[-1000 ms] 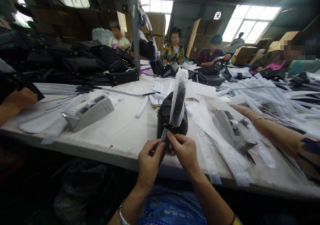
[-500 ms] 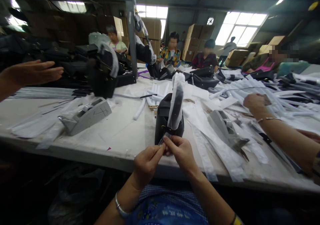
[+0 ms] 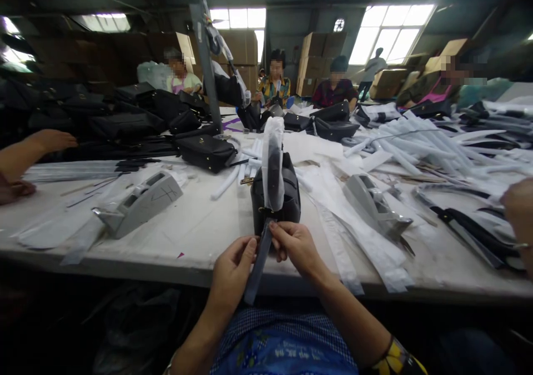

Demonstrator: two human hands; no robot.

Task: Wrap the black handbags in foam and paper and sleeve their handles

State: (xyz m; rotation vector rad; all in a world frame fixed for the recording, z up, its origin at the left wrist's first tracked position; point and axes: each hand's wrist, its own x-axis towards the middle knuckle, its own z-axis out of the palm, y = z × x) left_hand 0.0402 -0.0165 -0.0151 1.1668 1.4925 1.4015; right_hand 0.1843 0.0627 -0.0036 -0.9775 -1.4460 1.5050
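- Right hand (image 3: 295, 246) pinches a dark strip (image 3: 259, 269) (upper end).
- Left hand (image 3: 231, 268) beside it; cannot tell its grip.
- Black bag (image 3: 290, 197) just beyond, near the table's (image 3: 200, 225) front edge.

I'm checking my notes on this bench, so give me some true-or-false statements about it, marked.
1. The right hand pinches the dark strip. True.
2. The handle of the bag is bare. False: the handle has a white wrapping.
3. The left tape dispenser is bright red. False: it is grey.
4. White tubes are piled to the bag's right. True.
5. The left hand is far from the strip. False: it is right beside it.
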